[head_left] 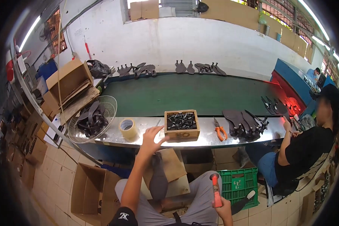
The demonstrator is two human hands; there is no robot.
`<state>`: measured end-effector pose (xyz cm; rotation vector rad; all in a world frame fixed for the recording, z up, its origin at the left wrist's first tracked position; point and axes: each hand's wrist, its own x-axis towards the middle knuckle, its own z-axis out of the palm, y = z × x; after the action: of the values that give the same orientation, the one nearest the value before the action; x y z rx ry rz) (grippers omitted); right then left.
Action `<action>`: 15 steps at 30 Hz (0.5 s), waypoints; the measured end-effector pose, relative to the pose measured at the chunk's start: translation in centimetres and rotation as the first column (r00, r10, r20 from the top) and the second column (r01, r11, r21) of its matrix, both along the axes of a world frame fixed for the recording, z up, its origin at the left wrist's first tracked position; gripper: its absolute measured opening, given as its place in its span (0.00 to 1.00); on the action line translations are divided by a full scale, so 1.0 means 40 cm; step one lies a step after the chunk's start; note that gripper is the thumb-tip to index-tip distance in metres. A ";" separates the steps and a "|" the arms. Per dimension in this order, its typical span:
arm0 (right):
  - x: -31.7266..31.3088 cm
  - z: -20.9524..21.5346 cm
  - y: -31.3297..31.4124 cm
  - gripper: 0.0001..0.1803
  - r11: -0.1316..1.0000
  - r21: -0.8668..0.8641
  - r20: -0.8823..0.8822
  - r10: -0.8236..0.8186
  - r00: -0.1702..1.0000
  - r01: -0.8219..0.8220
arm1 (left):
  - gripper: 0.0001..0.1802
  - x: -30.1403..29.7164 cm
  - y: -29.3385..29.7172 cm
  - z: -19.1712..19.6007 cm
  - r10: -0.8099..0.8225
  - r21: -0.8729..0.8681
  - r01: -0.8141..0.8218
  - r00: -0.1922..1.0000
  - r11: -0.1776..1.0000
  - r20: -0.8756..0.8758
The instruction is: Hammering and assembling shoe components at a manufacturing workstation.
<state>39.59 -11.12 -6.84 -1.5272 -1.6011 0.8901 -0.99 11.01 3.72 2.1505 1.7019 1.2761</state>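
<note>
My left hand (152, 140) is raised beside the near left corner of a wooden box (182, 134), its fingers spread and nothing in them. Small black pieces (181, 121) fill the box. Down by my right thigh, my right hand (224, 210) grips a red-handled tool (216, 191); its exact kind is unclear. Between my legs a dark grey sandal sole (159, 180) lies over a pale board (175, 165). Right of my right hand is a dark flat piece (242, 203) with a whitish tip, and I cannot tell whether the hand touches it.
Orange-handled pliers (220, 132), a tape roll (128, 129) and stacked soles (242, 122) lie on the metal ledge (150, 122). Behind runs a green conveyor belt (184, 92). A wire basket (92, 118) holds dark straps. A co-worker (305, 143) sits right, beyond a green crate (239, 184).
</note>
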 end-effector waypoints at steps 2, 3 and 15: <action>-0.021 0.030 0.014 0.12 0.999 0.007 -0.024 -0.040 0.999 0.040 | 0.20 0.042 0.112 0.031 -0.053 -0.020 0.055 0.997 0.998 0.062; -0.042 0.019 0.025 0.12 0.999 0.004 -0.029 -0.042 0.999 0.042 | 0.14 0.067 0.168 0.022 -0.019 -0.006 0.019 0.999 1.000 0.030; -0.129 0.019 0.094 0.19 0.951 -0.288 -0.604 -0.274 0.748 0.116 | 0.10 0.149 0.409 -0.010 0.152 -0.266 -0.249 0.929 0.931 -0.336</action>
<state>34.41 -7.36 -6.09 -1.3016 -0.8395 1.3362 4.96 27.35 3.34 2.1139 2.1288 0.6664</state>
